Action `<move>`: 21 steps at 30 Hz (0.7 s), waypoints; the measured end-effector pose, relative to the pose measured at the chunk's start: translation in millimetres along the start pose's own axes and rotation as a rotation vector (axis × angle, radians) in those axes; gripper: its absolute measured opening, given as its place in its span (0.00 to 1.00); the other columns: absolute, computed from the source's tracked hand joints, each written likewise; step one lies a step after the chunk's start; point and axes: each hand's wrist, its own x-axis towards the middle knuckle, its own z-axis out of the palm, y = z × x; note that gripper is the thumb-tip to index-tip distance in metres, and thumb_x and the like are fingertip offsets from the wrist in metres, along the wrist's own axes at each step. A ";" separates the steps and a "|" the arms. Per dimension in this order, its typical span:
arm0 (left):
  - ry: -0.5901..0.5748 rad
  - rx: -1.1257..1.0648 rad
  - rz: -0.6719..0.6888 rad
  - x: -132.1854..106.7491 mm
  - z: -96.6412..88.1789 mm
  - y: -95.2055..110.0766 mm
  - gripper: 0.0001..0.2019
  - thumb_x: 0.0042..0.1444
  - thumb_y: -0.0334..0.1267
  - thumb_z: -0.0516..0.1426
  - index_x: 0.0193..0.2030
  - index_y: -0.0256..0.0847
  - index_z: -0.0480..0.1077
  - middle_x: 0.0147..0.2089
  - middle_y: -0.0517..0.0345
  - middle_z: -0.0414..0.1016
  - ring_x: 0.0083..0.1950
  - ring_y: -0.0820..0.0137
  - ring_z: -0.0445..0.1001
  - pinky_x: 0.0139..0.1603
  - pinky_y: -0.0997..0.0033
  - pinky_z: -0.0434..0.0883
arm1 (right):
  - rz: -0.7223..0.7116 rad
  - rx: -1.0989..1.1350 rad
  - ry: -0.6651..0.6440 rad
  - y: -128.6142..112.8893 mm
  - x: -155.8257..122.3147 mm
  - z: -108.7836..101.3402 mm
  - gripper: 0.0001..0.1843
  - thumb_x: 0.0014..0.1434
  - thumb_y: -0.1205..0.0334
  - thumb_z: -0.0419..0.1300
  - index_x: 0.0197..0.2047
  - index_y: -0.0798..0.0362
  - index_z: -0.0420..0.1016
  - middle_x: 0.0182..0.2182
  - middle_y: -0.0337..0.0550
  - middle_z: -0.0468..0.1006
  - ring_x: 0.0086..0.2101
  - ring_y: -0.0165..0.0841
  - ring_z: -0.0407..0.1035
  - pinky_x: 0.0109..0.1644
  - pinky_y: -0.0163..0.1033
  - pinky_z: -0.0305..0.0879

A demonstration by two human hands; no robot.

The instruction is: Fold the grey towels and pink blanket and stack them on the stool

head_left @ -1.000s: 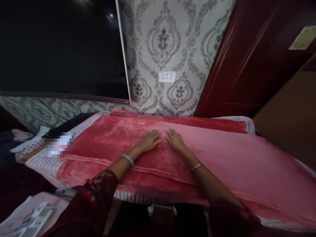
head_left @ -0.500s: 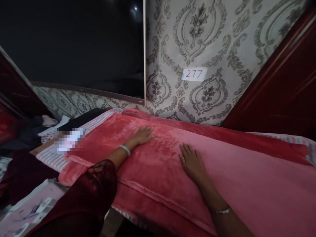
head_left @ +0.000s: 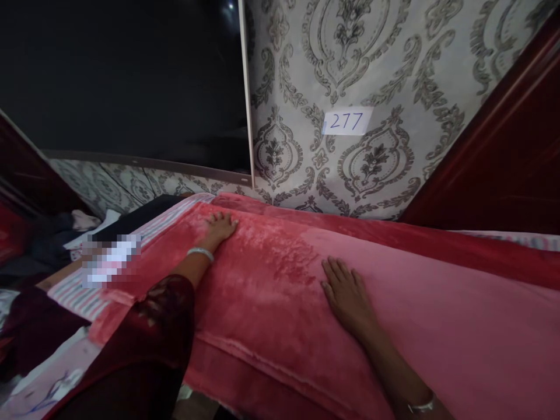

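Observation:
A plush red blanket (head_left: 271, 291) lies spread over a striped-covered surface in front of me. My left hand (head_left: 219, 227) rests flat on it near its far left corner, fingers stretched out, a silver bangle on the wrist. My right hand (head_left: 347, 294) lies palm down near the blanket's middle, fingers spread, where the darker red pile meets the smoother pink area (head_left: 459, 326). Neither hand holds anything.
A patterned grey wall (head_left: 350, 70) with a paper label reading 277 (head_left: 347, 121) stands right behind the blanket. A dark screen (head_left: 122, 81) is at upper left, a dark red door (head_left: 503, 151) at right. Clothes and papers (head_left: 52, 373) lie at left.
My hands have slid apart across the blanket: the left moved toward the far left corner, the right toward me and to the right. The camera moved closer and left.

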 end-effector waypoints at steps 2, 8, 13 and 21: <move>-0.050 -0.001 0.041 2.1 11.8 30.1 0.27 0.70 0.51 0.53 0.71 0.42 0.63 0.72 0.39 0.62 0.71 0.48 0.63 0.68 0.37 0.63 | -0.002 0.006 0.011 1.5 0.3 3.0 0.31 0.73 0.56 0.42 0.75 0.51 0.60 0.74 0.49 0.55 0.73 0.45 0.48 0.74 0.61 0.46; -0.232 -0.148 0.502 -30.2 49.2 146.2 0.33 0.69 0.58 0.45 0.77 0.49 0.54 0.81 0.49 0.43 0.81 0.50 0.42 0.76 0.39 0.45 | -0.018 0.003 0.092 4.3 -0.7 11.6 0.31 0.72 0.56 0.42 0.74 0.53 0.62 0.73 0.50 0.58 0.72 0.45 0.51 0.73 0.61 0.48; -0.383 -0.442 0.849 -72.2 52.9 198.4 0.31 0.72 0.53 0.37 0.77 0.47 0.53 0.79 0.51 0.52 0.80 0.62 0.46 0.77 0.44 0.47 | -0.038 0.008 0.109 6.4 -2.4 13.7 0.30 0.71 0.57 0.43 0.70 0.56 0.67 0.69 0.55 0.66 0.71 0.46 0.53 0.72 0.62 0.48; -0.029 -0.134 0.335 -18.0 8.6 82.8 0.23 0.68 0.50 0.55 0.66 0.47 0.68 0.72 0.49 0.66 0.72 0.58 0.64 0.72 0.50 0.62 | -0.047 0.009 0.161 11.4 -3.3 22.7 0.32 0.71 0.55 0.39 0.72 0.55 0.65 0.71 0.51 0.62 0.70 0.47 0.55 0.71 0.61 0.53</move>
